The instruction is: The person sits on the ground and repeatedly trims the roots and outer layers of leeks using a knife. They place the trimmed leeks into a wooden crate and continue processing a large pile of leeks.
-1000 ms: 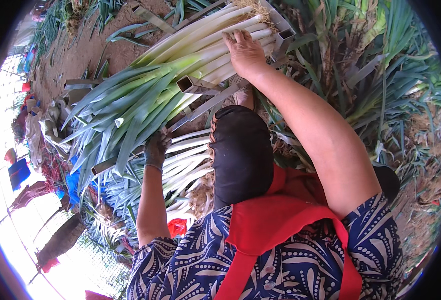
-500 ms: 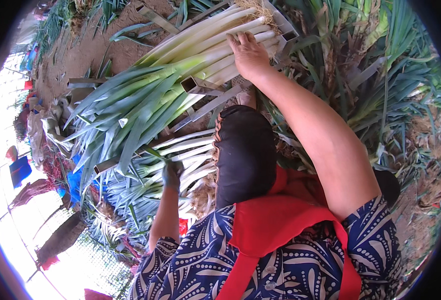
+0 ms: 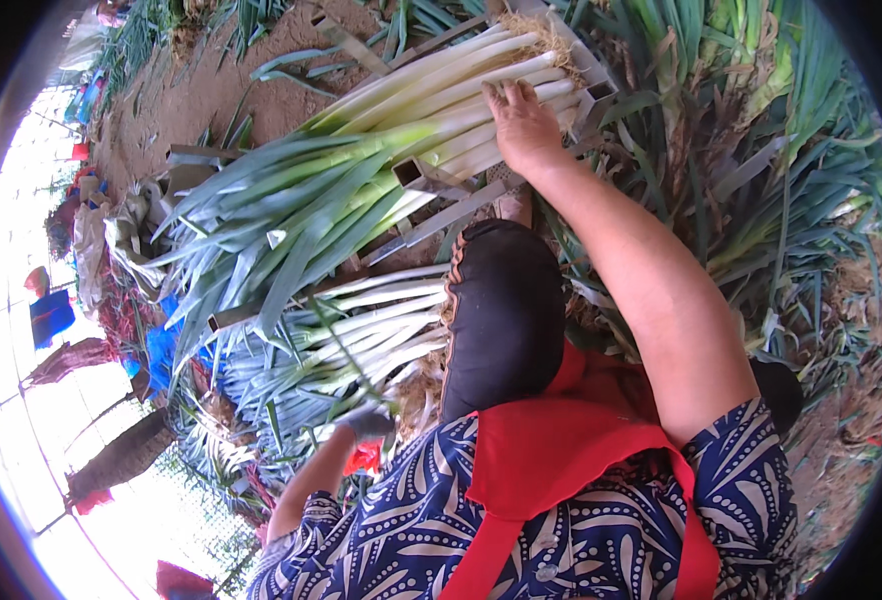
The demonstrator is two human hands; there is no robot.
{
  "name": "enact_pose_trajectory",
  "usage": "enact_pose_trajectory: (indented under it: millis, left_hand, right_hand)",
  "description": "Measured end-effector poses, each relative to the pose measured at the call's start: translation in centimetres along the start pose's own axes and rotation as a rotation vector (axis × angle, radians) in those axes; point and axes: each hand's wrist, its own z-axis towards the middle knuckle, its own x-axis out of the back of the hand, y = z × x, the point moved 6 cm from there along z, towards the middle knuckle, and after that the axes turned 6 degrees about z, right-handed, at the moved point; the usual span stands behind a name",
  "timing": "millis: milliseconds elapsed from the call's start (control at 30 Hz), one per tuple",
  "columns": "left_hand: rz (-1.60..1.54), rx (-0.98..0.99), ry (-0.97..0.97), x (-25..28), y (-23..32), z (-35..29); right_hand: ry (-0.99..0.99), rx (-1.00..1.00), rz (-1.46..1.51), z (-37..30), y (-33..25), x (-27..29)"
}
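A thick bundle of long green onions [image 3: 431, 110] lies across a metal frame [image 3: 441, 180], white stalks and roots to the upper right, green leaves to the lower left. My bare right hand [image 3: 527, 128] rests on the white stalks near the roots, fingers apart. Down at the left, beside my knee, my left hand [image 3: 369, 422] wears a greyish glove. Its fingers look closed on a thin green leaf [image 3: 346, 345] that trails up from it, partly blurred. Close by that hand lies a second pile of thinner green onions [image 3: 381, 318], roots toward my leg.
More loose green onions [image 3: 811, 190] heap up on the right. Bare soil [image 3: 191, 100] shows at the upper left. Crumpled sacking [image 3: 131, 235], blue plastic [image 3: 164, 345] and a bright mesh fence [image 3: 21, 350] line the left side. A dark-covered knee [image 3: 509, 300] stands between the piles.
My left hand has drawn back toward my body, down from the smaller pile, with the thin leaf trailing. The right hand stays on the stalks; the whole view has shifted slightly.
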Motion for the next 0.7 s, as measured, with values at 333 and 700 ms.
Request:
enact_pose_trajectory:
  millis: [333, 700]
  left_hand:
    - [-0.714, 0.621, 0.800, 2.7, -0.8, 1.3]
    - [0.820, 0.325, 1.541, 44.8, 1.6, -4.5]
  right_hand:
    - [-0.006, -0.012, -0.030, 0.1, 0.0, -0.2]
    - [0.105, 0.078, 0.238, -6.0, 0.8, 1.6]
